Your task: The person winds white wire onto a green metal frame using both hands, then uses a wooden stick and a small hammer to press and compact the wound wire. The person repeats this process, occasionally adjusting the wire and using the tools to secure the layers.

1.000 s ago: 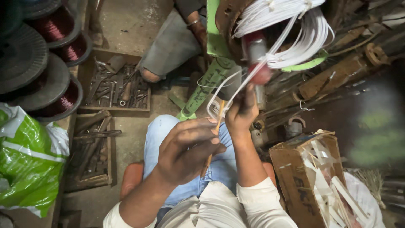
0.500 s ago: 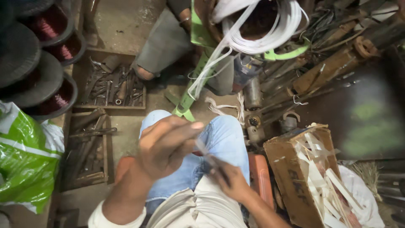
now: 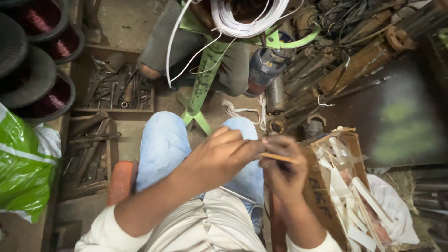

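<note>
My left hand [image 3: 219,156] and my right hand [image 3: 282,165] meet over my lap, above my blue-jeaned knees. Between their fingertips they pinch a thin tan stick [image 3: 279,157] that points right toward a cardboard box. A coil of white wire [image 3: 247,21] hangs on a green metal stand [image 3: 203,84] in front of me, with loose strands trailing down at its left.
The cardboard box [image 3: 322,196] at my right holds several white strips. Wooden trays of rusty tools [image 3: 114,88] lie at the left, beside spools of dark red wire [image 3: 53,100] and a green-and-white bag [image 3: 23,172]. Another person's legs [image 3: 163,46] show behind the stand. Metal scrap [image 3: 354,60] piles at the upper right.
My right hand came down from the white wire coil to my lap, and both hands now meet on the thin stick. The view shifted downward.
</note>
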`<state>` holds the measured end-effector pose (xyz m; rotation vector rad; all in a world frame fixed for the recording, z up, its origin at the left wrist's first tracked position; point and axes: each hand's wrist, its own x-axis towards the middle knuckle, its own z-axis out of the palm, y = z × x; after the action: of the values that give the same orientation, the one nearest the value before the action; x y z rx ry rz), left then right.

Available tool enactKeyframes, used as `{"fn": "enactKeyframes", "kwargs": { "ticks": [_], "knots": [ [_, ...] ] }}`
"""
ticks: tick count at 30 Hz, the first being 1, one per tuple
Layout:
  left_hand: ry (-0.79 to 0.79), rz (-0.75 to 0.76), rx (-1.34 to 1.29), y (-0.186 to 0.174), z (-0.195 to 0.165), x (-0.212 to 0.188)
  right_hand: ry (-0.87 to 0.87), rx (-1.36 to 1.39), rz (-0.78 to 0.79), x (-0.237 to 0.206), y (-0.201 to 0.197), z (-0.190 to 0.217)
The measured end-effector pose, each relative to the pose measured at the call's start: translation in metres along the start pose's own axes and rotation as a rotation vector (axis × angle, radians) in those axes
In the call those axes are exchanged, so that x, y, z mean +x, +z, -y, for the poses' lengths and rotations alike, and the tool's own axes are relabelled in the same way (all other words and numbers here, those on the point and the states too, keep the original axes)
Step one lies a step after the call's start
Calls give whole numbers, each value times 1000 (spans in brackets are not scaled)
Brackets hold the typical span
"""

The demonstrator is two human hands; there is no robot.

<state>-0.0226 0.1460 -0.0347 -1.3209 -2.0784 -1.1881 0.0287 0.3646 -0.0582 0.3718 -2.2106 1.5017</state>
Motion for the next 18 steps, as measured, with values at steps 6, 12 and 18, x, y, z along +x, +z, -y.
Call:
{"fn": "enactKeyframes", "kwargs": {
  "ticks": [6, 12, 18],
  "knots": [
    [149, -111, -73, -12, 0, 15, -309, -267, -26, 20, -14, 47],
    [-26, -195, 0, -26, 11, -6, -146, -487, 291, 20, 6, 30],
    [-121, -231, 61, -36, 29, -3, -82, -480, 877, -45, 69, -37]
  ]
}}
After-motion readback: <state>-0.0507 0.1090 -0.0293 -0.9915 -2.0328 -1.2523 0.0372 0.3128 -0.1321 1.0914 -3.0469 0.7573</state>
